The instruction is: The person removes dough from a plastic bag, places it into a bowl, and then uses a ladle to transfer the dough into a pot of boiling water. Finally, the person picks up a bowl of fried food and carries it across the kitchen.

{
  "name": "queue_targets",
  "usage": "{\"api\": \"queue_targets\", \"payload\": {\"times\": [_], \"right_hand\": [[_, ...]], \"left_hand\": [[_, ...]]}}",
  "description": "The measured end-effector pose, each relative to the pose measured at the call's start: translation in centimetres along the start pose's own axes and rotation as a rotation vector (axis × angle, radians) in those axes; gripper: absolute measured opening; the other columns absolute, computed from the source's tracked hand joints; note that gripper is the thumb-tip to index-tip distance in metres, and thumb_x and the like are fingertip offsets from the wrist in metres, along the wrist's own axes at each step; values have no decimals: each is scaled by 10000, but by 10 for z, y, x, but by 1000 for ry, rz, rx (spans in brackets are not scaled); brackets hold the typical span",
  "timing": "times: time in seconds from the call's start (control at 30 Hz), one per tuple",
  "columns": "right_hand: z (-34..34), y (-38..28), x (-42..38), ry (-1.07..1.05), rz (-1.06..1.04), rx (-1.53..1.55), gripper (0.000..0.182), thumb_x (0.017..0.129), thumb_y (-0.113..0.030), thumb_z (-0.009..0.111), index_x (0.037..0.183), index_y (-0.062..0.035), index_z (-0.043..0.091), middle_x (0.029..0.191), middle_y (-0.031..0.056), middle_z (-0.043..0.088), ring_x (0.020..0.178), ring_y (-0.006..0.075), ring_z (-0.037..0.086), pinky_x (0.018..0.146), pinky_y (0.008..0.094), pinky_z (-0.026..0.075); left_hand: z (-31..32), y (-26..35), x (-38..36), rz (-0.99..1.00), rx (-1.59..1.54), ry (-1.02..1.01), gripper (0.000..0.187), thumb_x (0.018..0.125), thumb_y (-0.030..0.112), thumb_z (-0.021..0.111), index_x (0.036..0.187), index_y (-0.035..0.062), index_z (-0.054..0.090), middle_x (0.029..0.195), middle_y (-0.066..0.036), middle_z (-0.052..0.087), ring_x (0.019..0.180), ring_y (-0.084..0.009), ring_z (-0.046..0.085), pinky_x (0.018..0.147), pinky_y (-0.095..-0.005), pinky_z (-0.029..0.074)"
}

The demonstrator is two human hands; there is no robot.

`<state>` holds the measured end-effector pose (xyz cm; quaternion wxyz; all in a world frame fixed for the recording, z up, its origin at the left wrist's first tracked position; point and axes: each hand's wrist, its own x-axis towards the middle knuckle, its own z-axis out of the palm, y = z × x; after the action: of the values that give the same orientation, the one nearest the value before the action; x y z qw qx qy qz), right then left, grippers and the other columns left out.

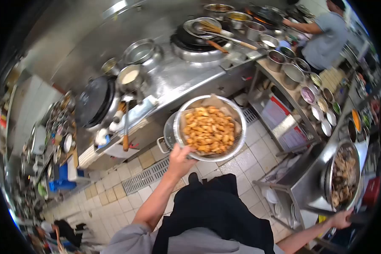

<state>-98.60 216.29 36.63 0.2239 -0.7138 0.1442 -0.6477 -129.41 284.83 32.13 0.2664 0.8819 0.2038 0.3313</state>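
Note:
My left hand (pixel 182 161) grips the near-left rim of a round metal bowl (pixel 241 146) held out in front of my body over the floor. Brown paper (pixel 218 102) lines the bowl, and golden fried pieces (pixel 209 130) are heaped on it. Out at the far right, my right hand (pixel 339 220) reaches sideways with curled fingers, right by a dark object (pixel 362 217) at the counter's edge; I cannot tell what it grips. Just beyond that hand sits a large metal basin (pixel 329 180) of browned cooked pieces (pixel 343 177).
A steel cooking range (pixel 175 78) with woks and pots runs along the front. Behind the bowl is a pot with a side handle (pixel 161 145). Ingredient containers fill the shelf (pixel 279 82) at right. A co-worker (pixel 324 38) stands at the far right; another person (pixel 65 235) is lower left.

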Motion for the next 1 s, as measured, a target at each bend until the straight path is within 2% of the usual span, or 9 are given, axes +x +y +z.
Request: {"api": "queue_targets", "payload": {"times": [0.1,0.17,0.27,0.6,0.7,0.83,0.9,0.93,1.0], "right_hand": [[-13,-68,-10,58,63,-137,353,814,-259,759,978,42,675,952,158,697,825,210,674,685,298,533],[-12,-63,-12,-6,197,41,361,811,-264,761,979,42,666,958,157,695,824,228,671,691,310,532],[-12,-61,-13,0,161,97,376,812,-289,755,981,34,663,964,153,694,833,253,667,724,332,525],[-17,-68,-6,-41,136,-260,384,814,-322,742,967,21,662,967,143,694,908,281,657,807,359,498],[-17,-55,-2,-84,211,-216,360,830,-301,731,951,29,654,911,134,688,817,241,659,740,335,506],[-22,-27,8,-190,83,76,298,878,-235,684,908,57,636,771,100,651,642,159,569,610,312,471],[-43,-130,1,-446,195,82,314,897,-233,633,904,80,659,772,83,657,654,147,561,615,326,465],[-42,-160,-4,-421,175,135,295,892,-200,598,914,85,672,781,83,663,662,150,567,625,329,465],[-56,-195,-1,-523,379,-23,245,881,-193,636,974,33,612,862,52,598,760,138,543,691,308,453]], "left_hand": [[-6,-17,6,30,-28,50,354,554,55,849,824,46,619,956,-162,608,877,-313,622,712,-373,522],[-10,-25,6,27,-14,54,356,551,55,849,818,44,614,958,-160,608,877,-316,620,717,-378,522],[-3,-45,13,14,-34,40,354,552,58,842,817,44,608,957,-162,606,889,-327,615,737,-387,518],[56,-168,92,-187,21,159,332,613,106,843,852,41,622,816,-173,565,762,-344,573,675,-411,462],[76,-218,133,-165,20,281,314,629,128,846,819,31,617,756,-169,605,715,-319,577,640,-409,458],[89,-277,187,-228,68,301,336,691,207,817,865,20,599,885,-219,627,852,-393,593,747,-433,464],[102,-333,213,-96,45,305,374,724,245,761,991,7,652,953,-193,658,885,-368,613,797,-428,472],[107,-355,228,-309,170,250,354,727,228,751,988,-1,680,932,-182,673,881,-341,627,811,-416,476],[82,-312,249,-261,54,177,278,755,198,728,964,14,709,945,-162,695,872,-304,645,806,-380,486]]}}
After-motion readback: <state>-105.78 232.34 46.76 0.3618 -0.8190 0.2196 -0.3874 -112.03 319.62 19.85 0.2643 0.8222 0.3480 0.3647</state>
